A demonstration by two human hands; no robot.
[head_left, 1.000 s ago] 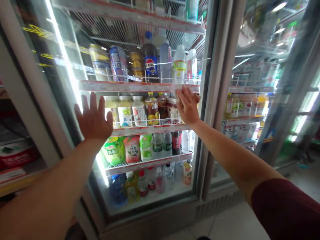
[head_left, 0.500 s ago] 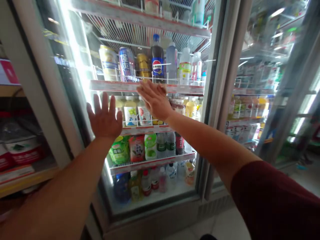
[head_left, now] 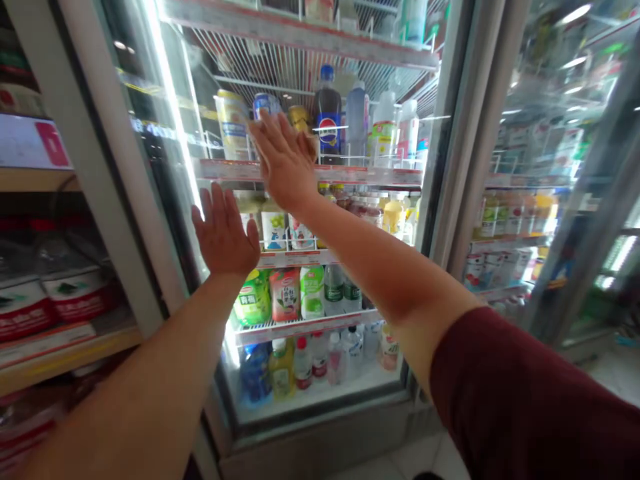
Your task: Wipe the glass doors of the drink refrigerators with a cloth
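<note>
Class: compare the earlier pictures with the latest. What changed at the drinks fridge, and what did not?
The right hand moved left and up across the glass door, from its right edge to in front of the cans on the upper shelf. Nothing was grasped or released. The left hand stays spread flat on the glass; the bottles are unmoved.

A dark maroon sleeve [head_left: 530, 400] is worn on the right arm, well back from the right grip [head_left: 285, 163]. Its plain hem is seen above the elbow, and the forearm is left bare. The left arm is shown bare behind the left grip [head_left: 225, 235].
</note>
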